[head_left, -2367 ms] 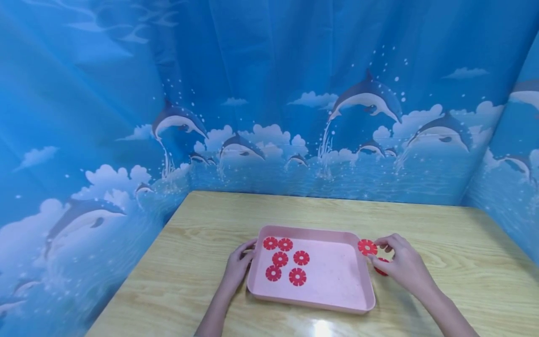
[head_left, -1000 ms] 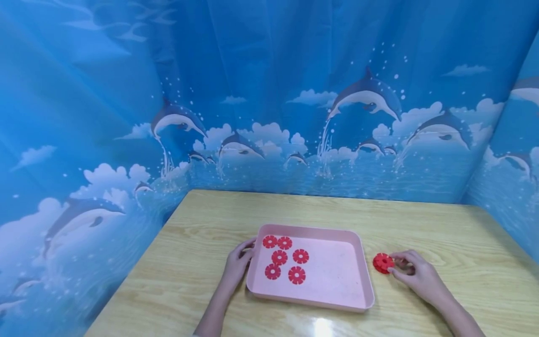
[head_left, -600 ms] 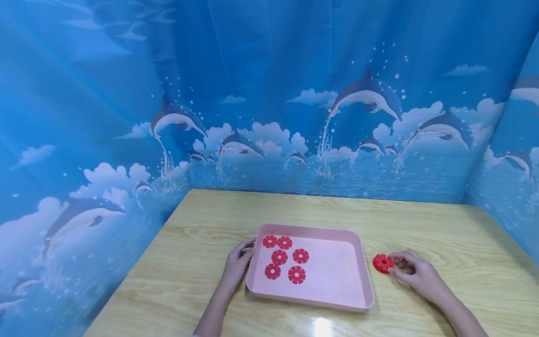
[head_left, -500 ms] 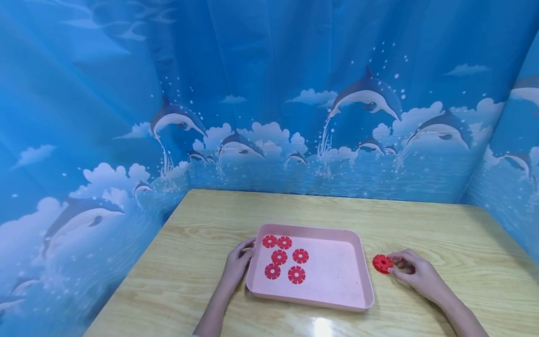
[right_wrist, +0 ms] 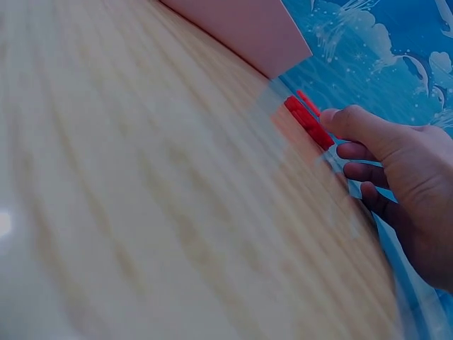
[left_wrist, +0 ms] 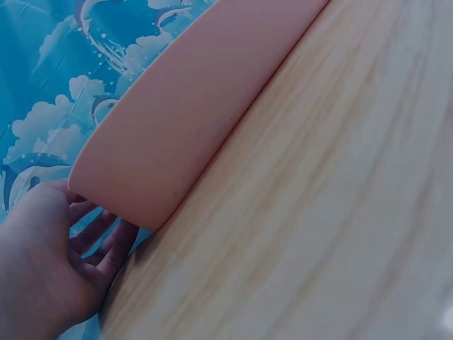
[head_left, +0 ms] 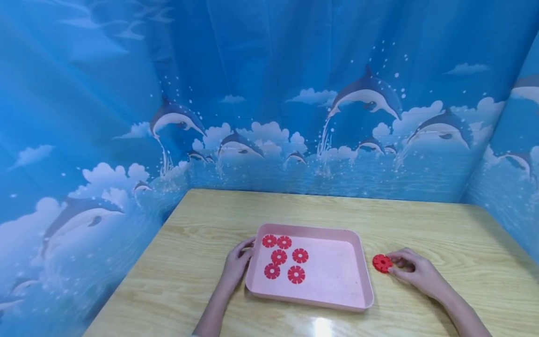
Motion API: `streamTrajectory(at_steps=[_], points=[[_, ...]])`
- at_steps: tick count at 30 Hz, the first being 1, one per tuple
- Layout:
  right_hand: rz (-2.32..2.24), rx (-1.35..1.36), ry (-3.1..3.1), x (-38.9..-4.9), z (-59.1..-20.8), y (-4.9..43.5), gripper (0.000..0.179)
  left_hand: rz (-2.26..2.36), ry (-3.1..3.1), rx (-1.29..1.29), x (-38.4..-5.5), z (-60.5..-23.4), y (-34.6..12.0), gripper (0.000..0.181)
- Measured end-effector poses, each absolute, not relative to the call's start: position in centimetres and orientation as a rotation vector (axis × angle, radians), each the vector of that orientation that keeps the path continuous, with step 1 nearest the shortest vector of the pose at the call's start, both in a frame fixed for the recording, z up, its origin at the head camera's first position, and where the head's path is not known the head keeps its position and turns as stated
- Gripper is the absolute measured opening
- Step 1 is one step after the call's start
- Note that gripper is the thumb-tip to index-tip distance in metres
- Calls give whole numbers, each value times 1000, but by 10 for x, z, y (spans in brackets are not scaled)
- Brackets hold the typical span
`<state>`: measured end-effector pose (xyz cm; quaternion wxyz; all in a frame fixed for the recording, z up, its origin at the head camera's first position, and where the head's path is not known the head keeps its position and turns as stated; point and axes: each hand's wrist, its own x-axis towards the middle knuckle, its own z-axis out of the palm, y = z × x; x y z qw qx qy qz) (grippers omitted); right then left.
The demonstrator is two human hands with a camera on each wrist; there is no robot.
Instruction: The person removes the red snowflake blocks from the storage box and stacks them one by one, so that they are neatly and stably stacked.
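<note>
In the head view, my left hand [head_left: 236, 264] holds the left end of the pink tray [head_left: 332, 302]. The left wrist view shows this hand [left_wrist: 49, 262] with its thumb at the rim and fingers against the outer wall. Several red notched discs [head_left: 296, 274] lie flat in the tray's left half. On the table right of the tray, my right hand [head_left: 414, 270] pinches a red interlocking disc [head_left: 382, 263] on its right edge. In the right wrist view, the pinched disc sits slightly tilted over another red disc [right_wrist: 308, 122], beside the right hand [right_wrist: 403, 170].
The tray stands on a pale wood-grain table [head_left: 210, 215]. A blue curtain [head_left: 269, 93] printed with dolphins and clouds hangs behind the table and along both sides. Light glares off the table's front [head_left: 323, 326].
Since the earliest frame, my right hand has moved the disc from the tray's right rim outward and down over the other disc on the table. The left hand stays at the tray.
</note>
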<state>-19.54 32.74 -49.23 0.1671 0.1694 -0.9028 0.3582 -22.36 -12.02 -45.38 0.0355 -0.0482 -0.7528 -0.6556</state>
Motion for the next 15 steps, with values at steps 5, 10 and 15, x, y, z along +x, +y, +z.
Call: streamTrajectory(at_steps=[5, 10, 15], points=[[1038, 493, -2562, -196, -491, 327, 29, -2001, -2314, -151, -224, -454, -120, 34], [1032, 501, -2566, -196, -493, 326, 29, -1993, -2315, -154, -225, -455, -120, 33], [1047, 484, -2592, -196, -493, 327, 28, -1993, -2314, -160, -224, -454, -120, 33]])
